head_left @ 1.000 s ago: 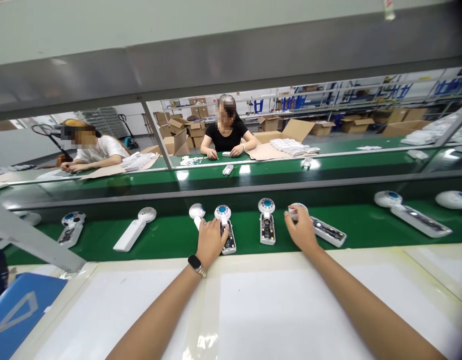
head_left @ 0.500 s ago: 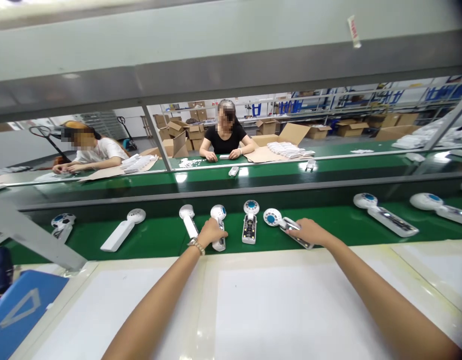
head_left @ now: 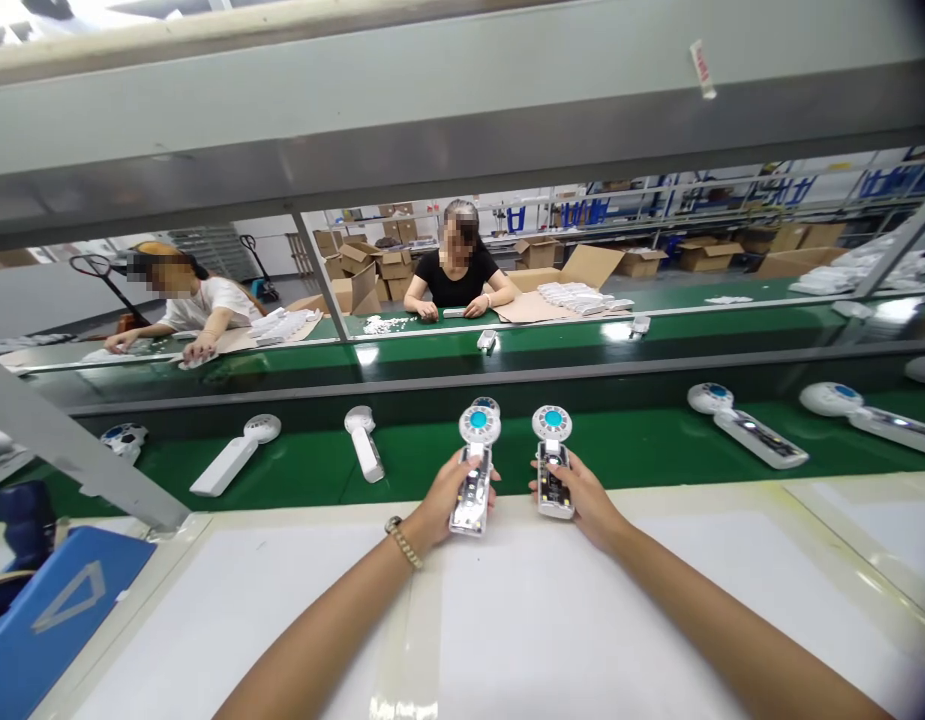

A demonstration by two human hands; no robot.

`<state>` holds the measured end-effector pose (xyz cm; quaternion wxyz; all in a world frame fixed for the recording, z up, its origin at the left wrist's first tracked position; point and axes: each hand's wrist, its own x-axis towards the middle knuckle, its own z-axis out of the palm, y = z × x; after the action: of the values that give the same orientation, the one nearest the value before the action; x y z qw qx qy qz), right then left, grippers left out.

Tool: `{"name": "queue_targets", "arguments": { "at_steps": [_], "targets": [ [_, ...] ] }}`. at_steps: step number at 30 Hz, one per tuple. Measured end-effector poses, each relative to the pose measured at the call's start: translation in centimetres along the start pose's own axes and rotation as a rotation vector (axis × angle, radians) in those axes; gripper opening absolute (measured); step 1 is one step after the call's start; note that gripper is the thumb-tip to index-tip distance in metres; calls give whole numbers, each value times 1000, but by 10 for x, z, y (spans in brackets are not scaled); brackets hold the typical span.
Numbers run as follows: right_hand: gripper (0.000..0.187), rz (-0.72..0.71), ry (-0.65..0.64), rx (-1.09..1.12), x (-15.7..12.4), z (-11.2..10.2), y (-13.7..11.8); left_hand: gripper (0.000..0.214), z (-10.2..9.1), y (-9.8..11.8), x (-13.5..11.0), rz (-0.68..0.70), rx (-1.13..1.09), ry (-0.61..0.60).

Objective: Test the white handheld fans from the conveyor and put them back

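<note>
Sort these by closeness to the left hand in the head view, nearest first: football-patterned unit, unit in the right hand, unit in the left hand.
1. Unit in the left hand: within the left hand's grasp.
2. Unit in the right hand: just to the right.
3. Football-patterned unit: far left, on the green belt.

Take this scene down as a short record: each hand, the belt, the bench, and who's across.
Left hand: holds a device, blue-centred head pointing away
Right hand: holds a second device, blue-centred head also pointing away
Belt: green, with more devices on both sides
Bench: white top; blue object far left
Across: person in black, person in white
</note>
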<state>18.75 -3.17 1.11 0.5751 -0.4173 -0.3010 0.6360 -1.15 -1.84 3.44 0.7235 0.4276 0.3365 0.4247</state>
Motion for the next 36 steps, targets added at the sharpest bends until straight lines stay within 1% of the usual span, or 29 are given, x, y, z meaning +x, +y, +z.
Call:
{"name": "queue_targets", "arguments": {
  "at_steps": [3,6,8,13,20,25,29,33,36],
  "targets": [
    [35,42,-58,-3,-10,4,7,31,13,-17,-1,-43,-51,-65],
    [36,63,-105,-15,-17,6,5,43,15,-23,-5,-60,-98,-57],
    [37,83,-113,-25,-18,6,3,46,14,-22,-7,-55,-115,-26],
    [42,93,-146,-50,-17,5,5,40,11,-22,-7,-44,-112,30],
    [52,53,-174,-102,-19,3,10,42,10,-23,-9,-34,-79,-30],
    [52,31,-164,-163,-22,6,7,41,13,-17,-11,-63,-69,-13],
    [55,27,-174,-169,-21,4,8,39,14,-14,-11,-82,-85,-19],
    [55,27,-178,-177,-18,1,11,43,13,-16,-10,-76,-91,-34],
    [58,30,-202,-138,-16,-1,14,41,13,-19,-9,-57,-115,-18]
  ]
}}
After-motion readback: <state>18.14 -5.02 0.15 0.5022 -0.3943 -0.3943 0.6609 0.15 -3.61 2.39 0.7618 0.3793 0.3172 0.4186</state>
